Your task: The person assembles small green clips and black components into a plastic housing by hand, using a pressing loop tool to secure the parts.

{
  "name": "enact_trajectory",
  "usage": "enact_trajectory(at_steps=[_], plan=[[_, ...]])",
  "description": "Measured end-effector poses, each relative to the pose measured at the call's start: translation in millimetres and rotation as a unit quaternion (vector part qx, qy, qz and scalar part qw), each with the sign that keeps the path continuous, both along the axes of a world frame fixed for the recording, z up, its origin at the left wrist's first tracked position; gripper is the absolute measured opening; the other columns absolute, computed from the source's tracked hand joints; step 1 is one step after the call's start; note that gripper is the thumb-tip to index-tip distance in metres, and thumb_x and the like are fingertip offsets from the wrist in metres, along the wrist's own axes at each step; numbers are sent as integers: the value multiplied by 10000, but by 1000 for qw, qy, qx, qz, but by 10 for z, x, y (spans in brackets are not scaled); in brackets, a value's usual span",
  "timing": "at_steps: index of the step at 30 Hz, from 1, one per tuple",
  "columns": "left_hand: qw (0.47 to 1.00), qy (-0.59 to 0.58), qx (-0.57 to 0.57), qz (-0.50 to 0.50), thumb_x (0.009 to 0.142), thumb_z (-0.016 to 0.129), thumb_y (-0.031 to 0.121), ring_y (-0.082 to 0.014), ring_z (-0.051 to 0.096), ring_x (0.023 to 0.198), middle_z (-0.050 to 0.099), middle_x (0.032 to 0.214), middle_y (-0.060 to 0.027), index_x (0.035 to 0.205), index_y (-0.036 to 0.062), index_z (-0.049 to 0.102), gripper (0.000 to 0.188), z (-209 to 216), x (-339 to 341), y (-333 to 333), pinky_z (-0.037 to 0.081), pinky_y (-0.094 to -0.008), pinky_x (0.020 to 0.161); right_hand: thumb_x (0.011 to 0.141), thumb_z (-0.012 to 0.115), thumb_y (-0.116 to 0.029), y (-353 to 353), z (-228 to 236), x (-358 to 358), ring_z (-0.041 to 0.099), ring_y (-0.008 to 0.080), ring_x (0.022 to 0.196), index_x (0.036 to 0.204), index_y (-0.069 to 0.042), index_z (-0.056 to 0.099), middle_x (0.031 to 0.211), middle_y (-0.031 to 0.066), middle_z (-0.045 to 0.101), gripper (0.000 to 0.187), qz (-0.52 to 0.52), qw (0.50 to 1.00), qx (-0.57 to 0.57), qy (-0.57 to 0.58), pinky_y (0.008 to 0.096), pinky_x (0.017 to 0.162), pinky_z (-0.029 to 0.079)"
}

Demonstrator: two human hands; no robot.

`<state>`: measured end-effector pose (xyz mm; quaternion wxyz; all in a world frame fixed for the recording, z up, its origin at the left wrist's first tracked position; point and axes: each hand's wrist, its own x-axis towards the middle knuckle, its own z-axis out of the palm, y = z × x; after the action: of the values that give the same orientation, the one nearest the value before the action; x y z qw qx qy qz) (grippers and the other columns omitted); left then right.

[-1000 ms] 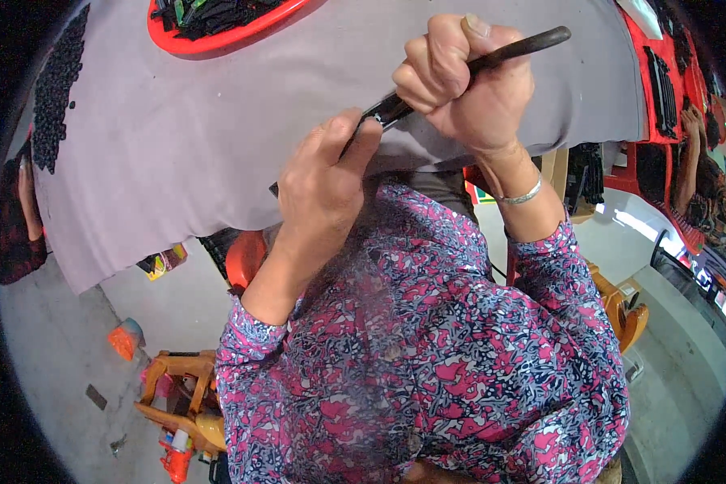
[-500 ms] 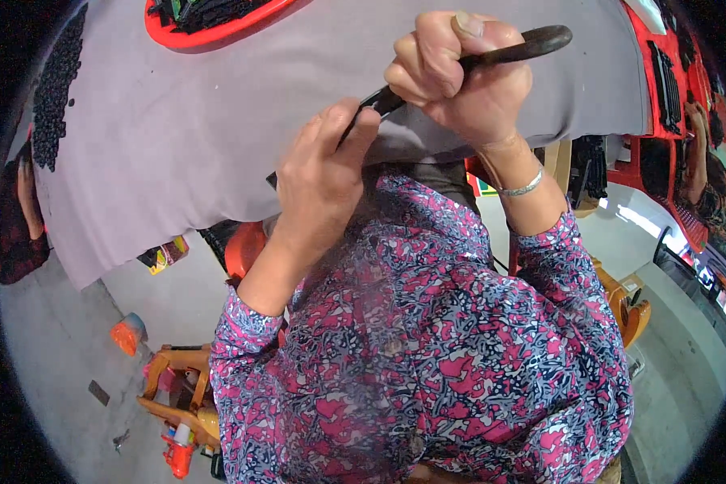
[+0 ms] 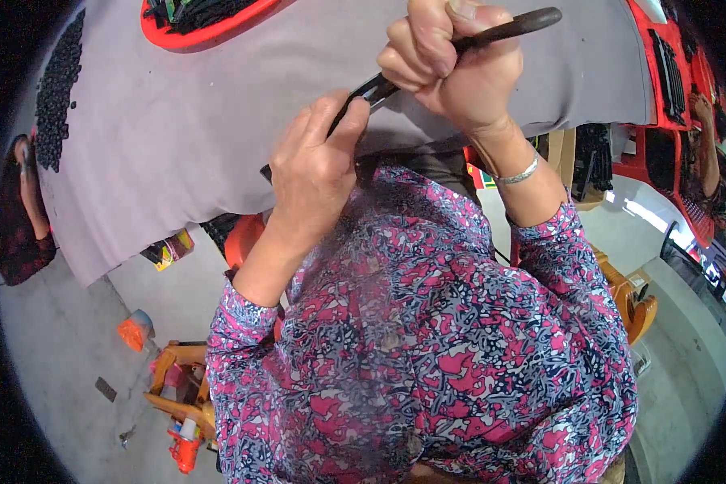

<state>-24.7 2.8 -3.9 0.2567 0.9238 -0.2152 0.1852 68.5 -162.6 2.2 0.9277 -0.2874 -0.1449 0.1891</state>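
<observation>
Grey cloth (image 3: 218, 121) below, red tray (image 3: 194, 42) far left, my right hand (image 3: 464, 68) fisted and left hand (image 3: 310, 161) pinching, both on the dark rod (image 3: 524, 27) over the cloth's near side, hands just nudged far-left, grip unchanged, so likely still mid-work.

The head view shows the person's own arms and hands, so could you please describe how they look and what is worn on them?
The left hand and right hand are both ungloved. The left sleeve and right sleeve share a busy print in pink, navy, grey and white. A slim silver-coloured bangle is worn on the right arm; none shows on the left.
</observation>
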Motion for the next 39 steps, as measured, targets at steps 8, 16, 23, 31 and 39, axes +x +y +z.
enact_trajectory(at_steps=[8, 16, 23, 31, 39], plan=[[1000, -16, -5, 4, 731, 633, -11, -267, 661, 865, 645, 1043, -88, 1014, 54, 669, 293, 17, 12, -48, 540, -372, 704, 963, 463, -369, -43, -167, 274, 221, 116, 425, 616, -68, 402, 496, 11, 321, 464, 72, 946, 119, -292, 293, 417, 210], [1000, 2, -2, 6, 732, 617, -6, -274, 660, 877, 638, 1061, -87, 1010, 63, 665, 290, 53, 12, -57, 542, -383, 730, 971, 447, -372, -66, 23, 22, 219, 108, 428, 631, -63, 417, 499, 0, 325, 460, -19, 998, 31, 47, 285, 424, 209], [1000, -4, 9, 12, 742, 632, 2, -277, 664, 885, 638, 1062, -89, 1007, 54, 675, 273, 54, -4, -57, 547, -382, 729, 966, 449, -354, -58, 74, 29, 230, 111, 436, 628, -61, 418, 500, 6, 334, 448, 37, 988, 43, -145, 286, 434, 217], [1000, 3, -4, 4, 756, 645, 5, -267, 666, 876, 635, 1033, -86, 976, 34, 683, 226, 78, 12, -83, 543, -375, 716, 965, 478, -335, -34, 175, -89, 254, 117, 447, 598, -49, 416, 502, 18, 350, 469, 27, 999, 19, 0, 288, 453, 236], [1000, 7, -5, -1, 748, 645, 4, -274, 664, 878, 637, 1032, -90, 994, 38, 676, 250, 74, 27, -70, 537, -384, 716, 1000, 472, -349, -54, 212, -100, 263, 109, 462, 610, -39, 421, 521, 6, 356, 500, -4, 1000, -9, 0, 286, 452, 228]])
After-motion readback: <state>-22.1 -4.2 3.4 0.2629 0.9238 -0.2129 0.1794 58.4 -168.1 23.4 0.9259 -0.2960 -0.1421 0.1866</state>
